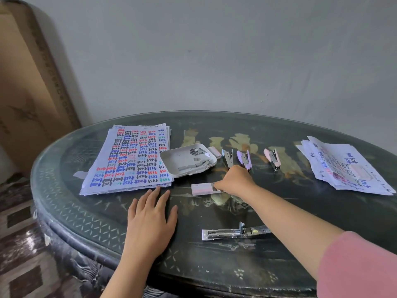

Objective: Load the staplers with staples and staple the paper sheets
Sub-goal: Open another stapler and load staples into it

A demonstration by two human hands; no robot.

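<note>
My left hand lies flat on the dark table, fingers straight, just below a stack of written paper sheets. My right hand reaches to a small pink staple box, and its fingers pinch at the box's open right end. A metal stapler lies opened flat near the front edge. A white tray holds several staple strips. Behind my right hand lie a blue stapler, a purple stapler and a pink stapler.
A second pile of written sheets lies at the right of the round table. Another small pink box sits behind the tray. A wall runs close behind the table, and a cardboard panel leans at the left.
</note>
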